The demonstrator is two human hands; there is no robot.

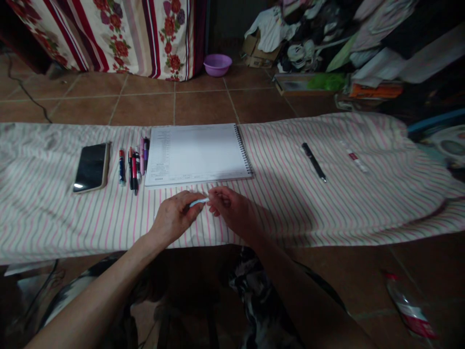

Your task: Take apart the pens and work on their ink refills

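Over the front part of the striped cloth (290,213), my left hand (176,211) is closed on a slim light-blue stick-like thing (199,201). Its exact kind is too small to make out. My right hand (232,208) pinches the other end of it, fingers curled. Just beyond both hands lies an open spiral-bound pad (207,150) with a mostly blank white page and printed text along its left and lower edges. To the right, a black pen (314,162) lies on the cloth, and farther right is a clear stick with a red label (353,156).
Left of the pad lie several pens (133,167) and a phone (90,167), screen up. On the tiled floor beyond are a purple basin (217,65), a floral curtain (119,39) and piled clothes (271,29). A plastic bottle (410,308) lies at lower right.
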